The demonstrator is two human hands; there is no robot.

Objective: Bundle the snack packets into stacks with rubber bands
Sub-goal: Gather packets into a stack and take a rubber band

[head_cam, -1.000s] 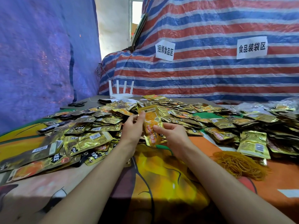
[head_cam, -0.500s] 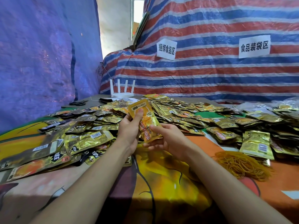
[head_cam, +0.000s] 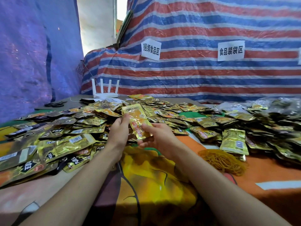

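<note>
My fingers [head_cam: 125, 117] pinch an orange-and-gold snack packet [head_cam: 136, 115] from both sides. My left hand [head_cam: 118, 130] sets its thumb on the upper left edge. My right hand [head_cam: 160, 136] lays its thumb low on the face, with the other fingers curled underneath. The packet stands tilted, raised just above the near edge of the heap of loose packets [head_cam: 65, 137] and over the cartoon-print tablecloth [head_cam: 154, 185]. Whether more packets sit behind the front one I cannot tell.

The weak point, as I judge it, is the moment one hand lets go to fetch a band. The film is glossy and slick, so anything stacked behind the front pouch could fan out or slip back into the heap under a single pinch. The rubber bands [head_cam: 223, 160] lie near on my right in one matted tangle of thin tan loops, and pulling one may lift a clump with it. A band drawn too tight would probably buckle these soft pouches.

The packets are flat rectangles of crinkled metallic foil with sealed edges, and they throw hard glints. The heap mixes gold packets with darker ones, so a wrong kind could easily get into a bundle. The cloth below looks soft and matte.
</note>
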